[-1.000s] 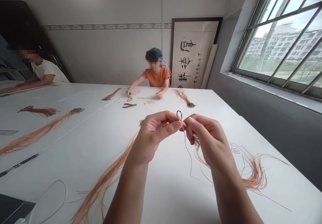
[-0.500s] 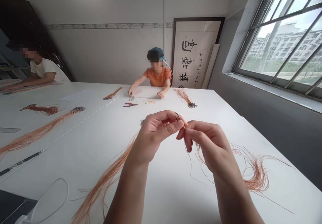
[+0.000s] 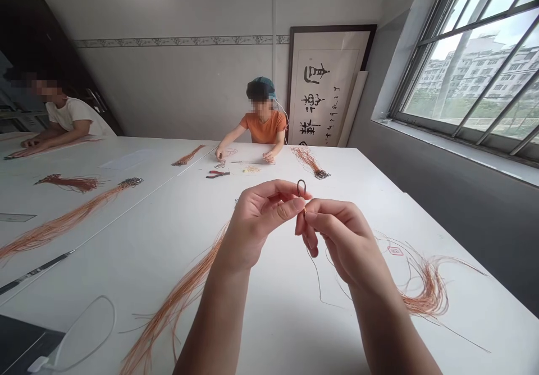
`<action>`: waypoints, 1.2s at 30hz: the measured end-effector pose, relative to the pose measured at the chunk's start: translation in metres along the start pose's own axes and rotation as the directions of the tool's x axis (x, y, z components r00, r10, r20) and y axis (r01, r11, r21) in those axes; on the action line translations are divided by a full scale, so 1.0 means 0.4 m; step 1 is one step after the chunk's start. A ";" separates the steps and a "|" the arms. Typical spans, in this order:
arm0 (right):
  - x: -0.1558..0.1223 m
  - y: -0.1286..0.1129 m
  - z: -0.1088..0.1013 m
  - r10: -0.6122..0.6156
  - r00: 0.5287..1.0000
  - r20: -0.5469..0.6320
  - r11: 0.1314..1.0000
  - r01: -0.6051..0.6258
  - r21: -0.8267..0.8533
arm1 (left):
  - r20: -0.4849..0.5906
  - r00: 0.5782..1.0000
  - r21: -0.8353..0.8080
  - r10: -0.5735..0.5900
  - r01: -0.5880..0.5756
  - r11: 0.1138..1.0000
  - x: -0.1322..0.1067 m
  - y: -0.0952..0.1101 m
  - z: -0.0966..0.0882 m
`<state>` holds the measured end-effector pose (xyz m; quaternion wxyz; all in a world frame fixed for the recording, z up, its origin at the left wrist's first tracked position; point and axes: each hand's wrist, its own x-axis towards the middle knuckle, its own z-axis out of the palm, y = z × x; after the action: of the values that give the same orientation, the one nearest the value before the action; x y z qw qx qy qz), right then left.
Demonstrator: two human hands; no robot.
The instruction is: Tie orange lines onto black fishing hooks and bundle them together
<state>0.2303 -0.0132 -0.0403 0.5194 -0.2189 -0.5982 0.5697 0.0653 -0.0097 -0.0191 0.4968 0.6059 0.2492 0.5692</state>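
Note:
My left hand (image 3: 259, 220) and my right hand (image 3: 337, 234) meet above the white table (image 3: 269, 319), both pinched on a thin dark wire. A small wire loop (image 3: 301, 187) sticks up between the fingertips. The wire's tail (image 3: 318, 279) hangs down from my right hand to the table. A long bundle of copper wires (image 3: 177, 302) lies under my left forearm. Another copper bundle (image 3: 425, 291) curls on the table right of my right hand.
A person in an orange shirt (image 3: 263, 125) sits at the far end, with red pliers (image 3: 217, 174) and copper strands nearby. Another person (image 3: 63, 117) sits far left. More copper bundles (image 3: 63, 223) lie at left. A framed calligraphy (image 3: 322, 88) leans on the wall.
Both hands have risen slightly and the wire loop stands a little higher between the fingertips. The pinch of both hands on the wire is the same.

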 end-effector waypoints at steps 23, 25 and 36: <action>-0.017 0.000 0.019 -0.161 0.983 -0.083 0.936 0.126 -0.329 | -0.061 0.996 0.055 0.070 -0.067 0.996 0.000 0.007 -0.007; -0.017 0.000 0.022 -0.176 0.980 -0.095 0.932 0.135 -0.338 | -0.054 0.995 0.062 0.082 -0.079 0.995 -0.001 0.008 -0.006; -0.022 -0.010 0.021 -0.237 0.964 -0.122 0.918 0.180 -0.354 | -0.105 0.988 0.181 0.116 -0.096 0.979 -0.009 0.005 -0.002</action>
<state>0.2275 -0.0255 -0.0383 0.5787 -0.2856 -0.6630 0.3795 0.0631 -0.0134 -0.0189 0.3953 0.6260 0.2937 0.6047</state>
